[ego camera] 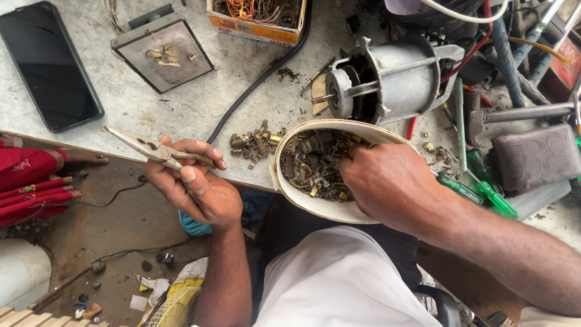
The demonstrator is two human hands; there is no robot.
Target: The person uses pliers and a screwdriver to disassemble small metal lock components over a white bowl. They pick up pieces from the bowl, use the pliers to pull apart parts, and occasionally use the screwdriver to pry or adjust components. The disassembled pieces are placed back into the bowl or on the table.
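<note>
Left hand [196,184] clamped on pliers [151,148]; right hand [387,181] fingers buried among parts in bowl [321,209], grip unclear.

This is a repair workshop. An opened electric motor [387,79] lies on a scuffed, grimy workbench [181,109]. Screwdrivers [478,188], loose cables [266,69] and scrap metal bits [254,145] surround it.

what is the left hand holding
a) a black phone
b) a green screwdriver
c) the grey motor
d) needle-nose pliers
d: the left hand grips needle-nose pliers, while the right hand digs into the white bowl of small metal parts.
</note>
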